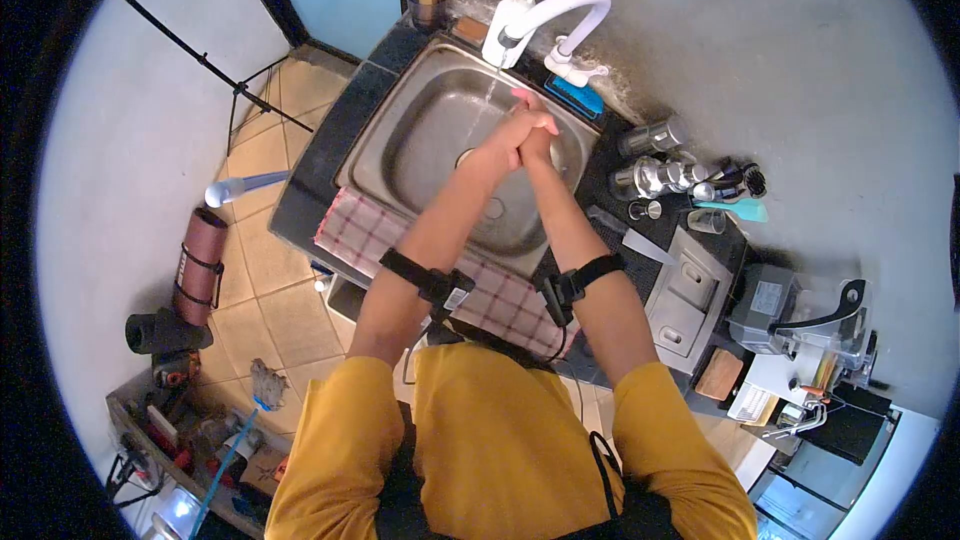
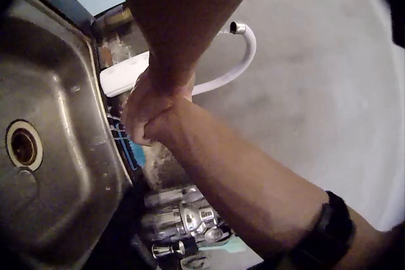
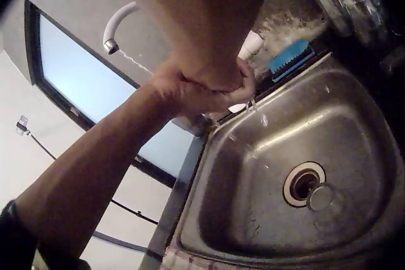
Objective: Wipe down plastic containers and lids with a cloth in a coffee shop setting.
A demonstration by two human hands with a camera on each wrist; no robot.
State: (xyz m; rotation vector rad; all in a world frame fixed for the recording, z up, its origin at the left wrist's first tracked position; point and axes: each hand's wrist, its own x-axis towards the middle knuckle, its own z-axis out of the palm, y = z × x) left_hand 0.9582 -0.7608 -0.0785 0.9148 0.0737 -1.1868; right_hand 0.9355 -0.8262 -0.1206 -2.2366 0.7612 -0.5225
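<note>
Both hands are clasped together over the steel sink, below the white curved tap. My left hand lies across my right hand, its fingers wrapped over the side of it. Pink fingertips poke out at the far end of the clasp. Most of the right hand's fingers are hidden behind the left. A thin stream of water runs from the spout close by the hands, and drops fall beneath them in the right wrist view.
A white bottle stands behind the sink, with a blue brush near the tap. Metal cups and shakers, a knife and a jigger lie to the right. A checked cloth covers the front edge.
</note>
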